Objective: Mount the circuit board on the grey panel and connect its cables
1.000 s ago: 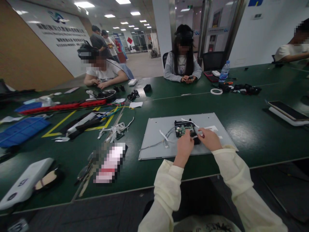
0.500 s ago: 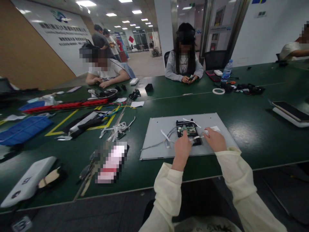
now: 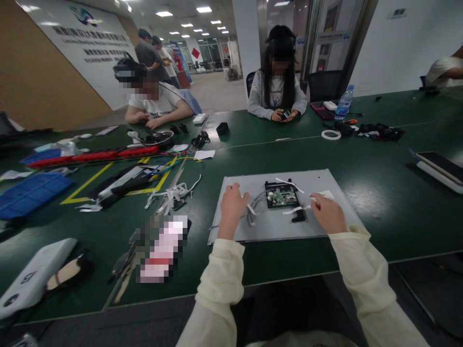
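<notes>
Clocked from the circuit board [image 3: 281, 197] on the grey panel [image 3: 249, 185], your left hand [image 3: 232, 207] sits at nine, thumb and fingers apart, apparently empty. Your right hand [image 3: 328, 213] is at three, fingertips together by the white strip [image 3: 291, 211] at four; whether they pinch it, you cannot tell. The strip should be light, limp, best held by its end; the board looks fragile, so grip its edges.

l hand [image 3: 232, 206], r hand [image 3: 328, 213] flank pcb [image 3: 281, 197]
</notes>
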Demonstrator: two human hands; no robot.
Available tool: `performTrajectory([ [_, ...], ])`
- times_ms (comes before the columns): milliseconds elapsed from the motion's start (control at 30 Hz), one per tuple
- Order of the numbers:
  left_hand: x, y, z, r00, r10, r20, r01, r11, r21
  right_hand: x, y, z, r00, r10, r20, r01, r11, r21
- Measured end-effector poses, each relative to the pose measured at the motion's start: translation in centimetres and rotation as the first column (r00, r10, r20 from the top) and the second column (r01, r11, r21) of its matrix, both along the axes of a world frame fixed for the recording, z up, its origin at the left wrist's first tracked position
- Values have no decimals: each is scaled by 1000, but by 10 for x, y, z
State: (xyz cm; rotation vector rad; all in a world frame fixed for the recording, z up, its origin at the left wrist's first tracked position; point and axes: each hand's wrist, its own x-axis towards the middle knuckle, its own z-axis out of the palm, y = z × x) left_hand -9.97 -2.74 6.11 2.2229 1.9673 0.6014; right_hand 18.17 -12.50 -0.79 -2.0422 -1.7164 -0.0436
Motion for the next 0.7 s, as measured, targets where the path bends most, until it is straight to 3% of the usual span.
performTrajectory([
  [200,-18,22,-27,991,-58,117,72,991,-114,1,0,-3,999,17,-36,-16,999,39],
  [367,-28,24,-35,948,-113,297,154,981,-120,-4,-2,3,994,54,-90,-36,982,188],
  [533,-30,24,-33,935,-113,335,140,988,-58,-30,-3,32,961,251,-119,-211,939,271],
  [700,-27,22,-25,859,-181,479,205,979,3,-72,4,65,838,504,-209,-455,857,241],
])
